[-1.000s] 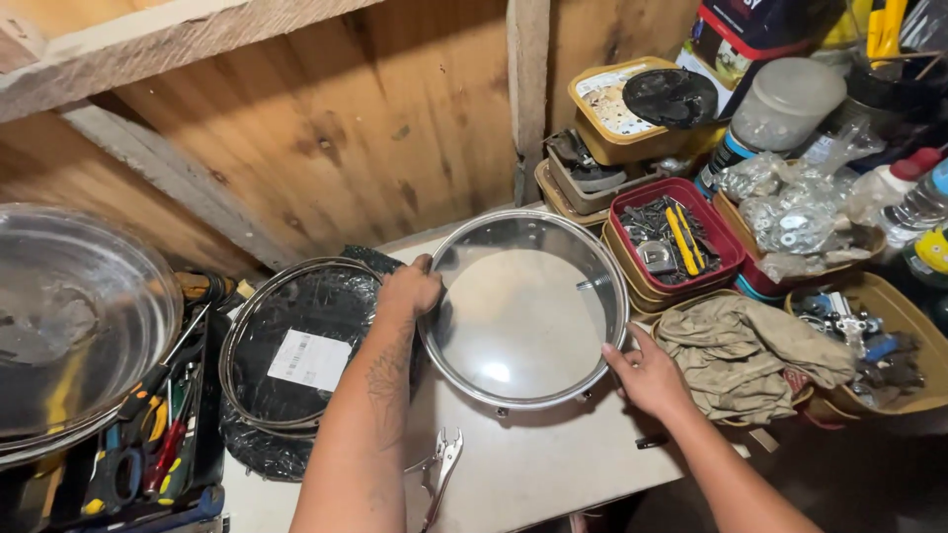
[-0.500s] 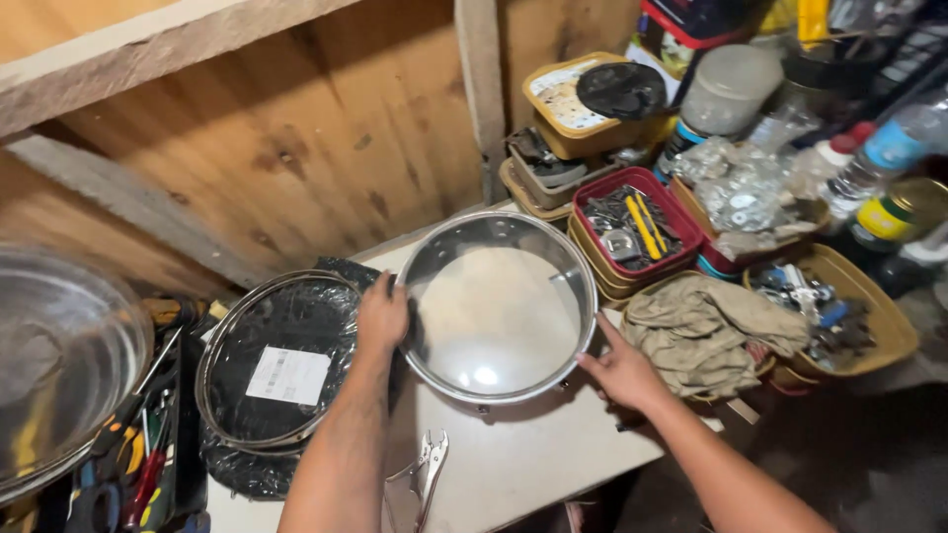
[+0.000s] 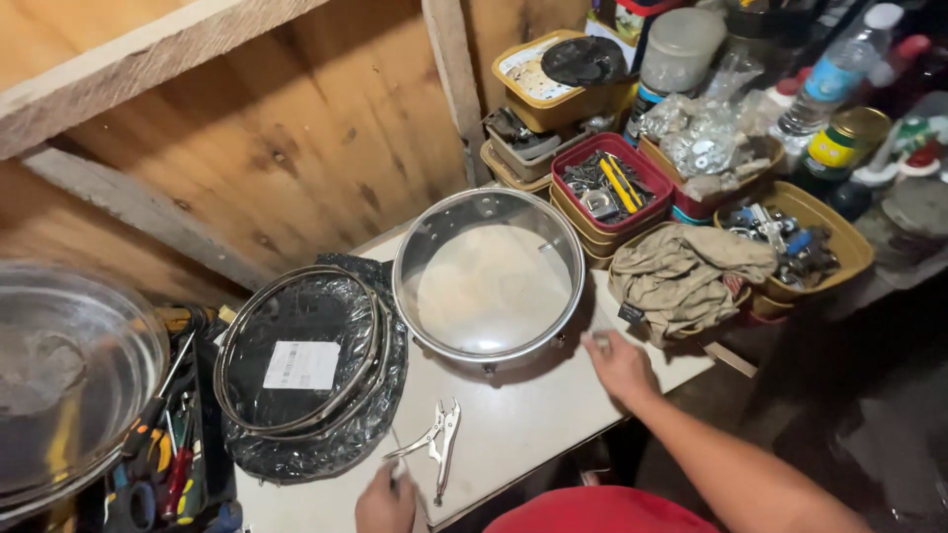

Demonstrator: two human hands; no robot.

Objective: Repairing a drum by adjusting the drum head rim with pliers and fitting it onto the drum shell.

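So, red tray (image 3: 609, 188) held tools and metal bits; yellow tub (image 3: 805, 237) had small hardware, rag (image 3: 686, 279) slumped beside it. Drum shell (image 3: 488, 276) sat mid-table, head down, open top up. Bagged hoops (image 3: 306, 365) lay left of it. Half second earlier both hands gripped drum rim; now both off. Left hand (image 3: 387, 501) dropped to table edge, fingers at pliers (image 3: 437, 441) handle, grip unclear. Right hand (image 3: 618, 363) rested just right of drum, loosely open, holding nothing.
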